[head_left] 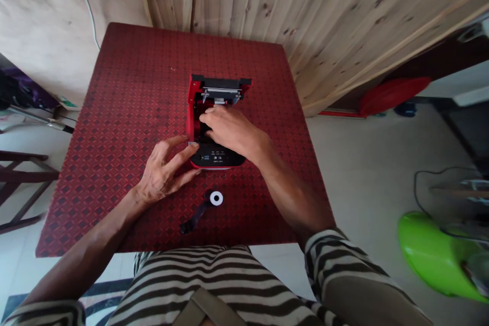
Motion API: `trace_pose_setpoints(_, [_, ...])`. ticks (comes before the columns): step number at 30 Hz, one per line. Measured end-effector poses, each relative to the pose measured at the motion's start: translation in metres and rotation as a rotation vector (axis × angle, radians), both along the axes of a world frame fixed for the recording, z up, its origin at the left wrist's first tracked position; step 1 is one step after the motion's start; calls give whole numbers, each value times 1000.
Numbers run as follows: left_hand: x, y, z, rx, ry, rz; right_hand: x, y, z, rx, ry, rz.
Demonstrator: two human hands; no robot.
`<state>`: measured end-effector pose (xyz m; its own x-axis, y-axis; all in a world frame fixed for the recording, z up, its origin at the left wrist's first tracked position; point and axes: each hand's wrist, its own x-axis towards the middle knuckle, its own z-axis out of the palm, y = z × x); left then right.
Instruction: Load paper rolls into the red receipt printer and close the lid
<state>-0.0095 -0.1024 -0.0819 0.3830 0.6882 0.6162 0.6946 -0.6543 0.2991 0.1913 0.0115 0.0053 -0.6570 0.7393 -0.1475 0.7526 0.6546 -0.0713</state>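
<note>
Red-patterned table (126, 112) is filling most of the shot, w/ a small red & black printer (217, 155) sitting approx mid-table, lid (221, 84) standing open at the back. Right hand (229, 130) is reaching into the open bay, fingers curling down, can't tell if it's gripping anything tbh. Left hand (164, 173) is lying spread, fingertips touching the printer's front-left corner, not gripping. Black strip (194, 218) & white roll (216, 198) are lying side by side just in front.

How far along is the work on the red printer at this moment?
Done: the lid of the red printer stands open. In hand: the right hand reaches into the open bay; the left hand rests at its front corner. Left: the white roll and dark strip lie outside on the table.
</note>
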Motion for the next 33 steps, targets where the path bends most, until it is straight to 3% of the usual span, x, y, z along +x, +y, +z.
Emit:
trace_pose_setpoints(6, [0,-1,-1,-9,-17,-14,12,-25,23,90,117,-68])
trace_pose_setpoints(10, [0,0,-2,-14,-30,-5,43,-45,32,155,493,-184])
trace_pose_setpoints(13, [0,1,-3,-13,-42,-9,84,-48,16,148,858,-365])
trace_pose_setpoints(17, [0,4,-1,4,-46,-15,125,-35,-43,30,1185,-586])
trace_pose_setpoints(20, [-1,5,1,9,-42,-31,131,-30,-86,-9,1219,-656])
trace_pose_setpoints(23, [0,6,3,6,-43,-36,126,-29,-111,-6,1183,-658])
trace_pose_setpoints(28, [0,6,4,5,-47,-25,129,-28,-118,6,1103,-642])
trace_pose_setpoints(30, [0,6,4,4,-44,-23,134,-39,-109,39,1075,-647])
trace_pose_setpoints(33, [-1,6,2,-12,-35,-15,136,-80,-81,208,994,-717])
